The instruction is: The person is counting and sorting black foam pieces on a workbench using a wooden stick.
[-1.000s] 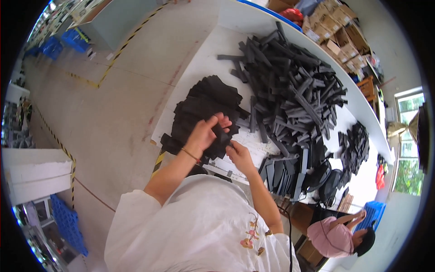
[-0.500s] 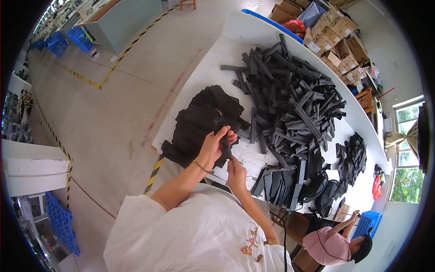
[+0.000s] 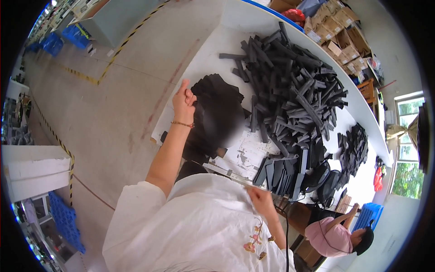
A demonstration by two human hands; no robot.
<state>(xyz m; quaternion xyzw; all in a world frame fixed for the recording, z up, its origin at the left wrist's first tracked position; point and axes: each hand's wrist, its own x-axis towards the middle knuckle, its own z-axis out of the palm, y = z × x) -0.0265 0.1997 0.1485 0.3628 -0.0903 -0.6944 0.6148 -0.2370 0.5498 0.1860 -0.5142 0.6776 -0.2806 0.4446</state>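
A fanned stack of flat black fabric-like pieces lies on the near-left part of the white table. My left hand is raised at the stack's left edge, one finger stretched up and the others loosely bent; nothing shows in it. A dark smear covers part of the stack, so single pieces there cannot be told apart. Close to my body, by the table's front edge, my right hand has curled fingers. Whether something small is in it stays hidden.
Many black tube-like strips are heaped across the table. Flat dark panels and black bags lie to the right. Beyond sits another black pile. A co-worker in pink works at right; a black cable hangs beside me.
My hands have parted. The left has moved up and left, away from the black piece it held; the right has drawn back down and right toward my body.
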